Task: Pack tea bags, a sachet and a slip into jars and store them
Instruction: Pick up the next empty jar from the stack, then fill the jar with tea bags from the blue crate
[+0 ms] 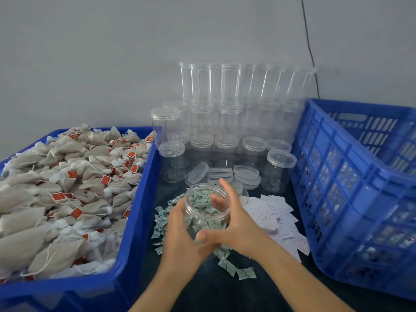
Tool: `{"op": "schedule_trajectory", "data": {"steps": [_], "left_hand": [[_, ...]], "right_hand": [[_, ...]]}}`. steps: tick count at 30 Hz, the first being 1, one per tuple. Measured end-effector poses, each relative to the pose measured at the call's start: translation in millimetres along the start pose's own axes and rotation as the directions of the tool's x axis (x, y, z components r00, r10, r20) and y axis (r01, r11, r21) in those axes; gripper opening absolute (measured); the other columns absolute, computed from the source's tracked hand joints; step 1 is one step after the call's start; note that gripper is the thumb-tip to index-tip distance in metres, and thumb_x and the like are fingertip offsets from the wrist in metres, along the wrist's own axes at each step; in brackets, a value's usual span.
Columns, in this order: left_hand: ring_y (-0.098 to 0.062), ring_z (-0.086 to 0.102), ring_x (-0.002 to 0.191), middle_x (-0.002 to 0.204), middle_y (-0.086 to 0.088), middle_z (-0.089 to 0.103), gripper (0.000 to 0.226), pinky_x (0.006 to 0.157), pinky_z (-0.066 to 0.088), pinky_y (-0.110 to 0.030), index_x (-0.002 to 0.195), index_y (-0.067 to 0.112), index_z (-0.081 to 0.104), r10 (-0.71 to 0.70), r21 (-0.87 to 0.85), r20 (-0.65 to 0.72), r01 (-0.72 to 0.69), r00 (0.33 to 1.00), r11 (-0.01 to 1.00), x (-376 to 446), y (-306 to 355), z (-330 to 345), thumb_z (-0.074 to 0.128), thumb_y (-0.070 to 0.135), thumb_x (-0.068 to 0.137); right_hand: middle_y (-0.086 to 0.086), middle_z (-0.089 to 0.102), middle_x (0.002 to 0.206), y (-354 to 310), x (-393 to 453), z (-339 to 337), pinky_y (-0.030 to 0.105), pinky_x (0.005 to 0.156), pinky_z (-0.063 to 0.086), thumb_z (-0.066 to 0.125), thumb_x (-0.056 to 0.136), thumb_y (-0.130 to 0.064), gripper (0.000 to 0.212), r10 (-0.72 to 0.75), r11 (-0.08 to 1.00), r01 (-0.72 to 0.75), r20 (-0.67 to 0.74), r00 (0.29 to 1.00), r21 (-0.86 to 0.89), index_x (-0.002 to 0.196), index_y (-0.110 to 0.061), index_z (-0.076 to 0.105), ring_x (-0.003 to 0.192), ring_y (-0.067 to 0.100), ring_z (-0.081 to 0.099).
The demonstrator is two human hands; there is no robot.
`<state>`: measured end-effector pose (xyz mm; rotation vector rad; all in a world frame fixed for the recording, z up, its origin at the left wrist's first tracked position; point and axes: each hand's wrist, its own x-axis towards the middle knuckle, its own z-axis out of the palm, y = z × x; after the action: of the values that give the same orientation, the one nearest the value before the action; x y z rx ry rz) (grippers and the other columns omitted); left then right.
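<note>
Head view: we look down at a dark table (225,289) with a grey wall behind it.
Jar: we see a clear jar (206,208) with no lid, held up over the table. We cannot tell if anything is inside it; green shows through the plastic.
Left hand: our left hand (180,233) wraps around the left side of the jar and grips it.
Right hand: our right hand (234,224) holds the right side of the jar, thumb across the front, fingers curled around the far side.
Sachets: small green sachets (162,221) lie under and beside the jar, more to its left and in front.
Slips: white paper slips (270,215) lie just right of the jar.
Tea bags: a big pile of tea bags (67,188) with red tags fills the blue tray (135,221) left of the jar.
Loose lids: clear lids (220,173) lie just behind the jar.
Empty jars: stacks of closed clear jars (227,113) stand farther behind the jar, by the wall.
Crate: a blue crate (351,199) sits right of the jar, past the slips.
</note>
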<state>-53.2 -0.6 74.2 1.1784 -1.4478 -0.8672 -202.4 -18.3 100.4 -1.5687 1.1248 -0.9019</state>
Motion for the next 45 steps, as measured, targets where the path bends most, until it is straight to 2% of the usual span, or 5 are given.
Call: {"op": "schedule_trajectory", "data": {"steps": [14,18,29,33,45], "left_hand": [[0.0,0.049,0.12,0.127,0.025,0.049,0.074,0.098,0.045,-0.022,0.129,0.049,0.031,-0.101,0.379,0.315,-0.028,0.944,0.925,-11,28,-46,0.07,0.024,0.072],[0.007,0.032,0.131,0.143,0.028,0.029,0.085,0.112,0.028,-0.022,0.15,0.037,0.009,-0.066,0.545,0.216,-0.064,0.974,0.836,-7,53,-72,0.06,0.018,0.085],[-0.031,0.049,0.121,0.134,-0.011,0.053,0.055,0.095,0.039,-0.045,0.133,0.022,0.047,0.275,0.804,-0.141,-0.052,0.951,0.592,75,44,-185,0.064,0.01,0.082],[-0.037,0.05,0.118,0.13,-0.015,0.054,0.054,0.094,0.046,-0.055,0.129,0.016,0.049,0.143,0.92,-0.137,0.072,0.98,0.385,97,3,-211,0.067,0.027,0.079],[-0.029,0.042,0.128,0.136,-0.006,0.051,0.054,0.103,0.037,-0.046,0.132,0.029,0.05,-0.197,0.981,-0.142,0.164,0.97,0.103,104,-83,-229,0.054,0.052,0.084]], "right_hand": [[-0.022,0.051,0.129,22,0,21,0.002,0.086,0.042,0.093,0.055,-0.038,0.095,-0.031,0.999,0.03,-0.05,0.998,-0.02,0.125,-0.055,0.031,0.116,-0.016,0.05],[-0.022,0.051,0.13,24,-2,26,0.014,0.103,0.041,0.091,0.049,-0.049,0.102,-0.032,0.999,0.031,-0.024,0.999,-0.03,0.13,-0.053,0.03,0.122,-0.014,0.047],[-0.037,0.046,0.132,35,1,50,0.016,0.109,0.036,0.091,0.052,-0.051,0.105,-0.049,0.987,0.058,0.063,0.997,-0.152,0.128,-0.07,0.022,0.128,-0.012,0.042],[-0.049,0.039,0.126,33,-2,54,-0.007,0.089,0.031,0.091,0.056,-0.049,0.102,-0.051,0.981,0.068,0.095,0.994,-0.183,0.122,-0.078,0.018,0.119,-0.027,0.036],[-0.043,0.042,0.129,31,-5,51,0.005,0.096,0.032,0.09,0.056,-0.053,0.101,0.013,0.989,-0.002,0.077,0.997,-0.148,0.121,-0.078,0.017,0.119,-0.026,0.037]]}}
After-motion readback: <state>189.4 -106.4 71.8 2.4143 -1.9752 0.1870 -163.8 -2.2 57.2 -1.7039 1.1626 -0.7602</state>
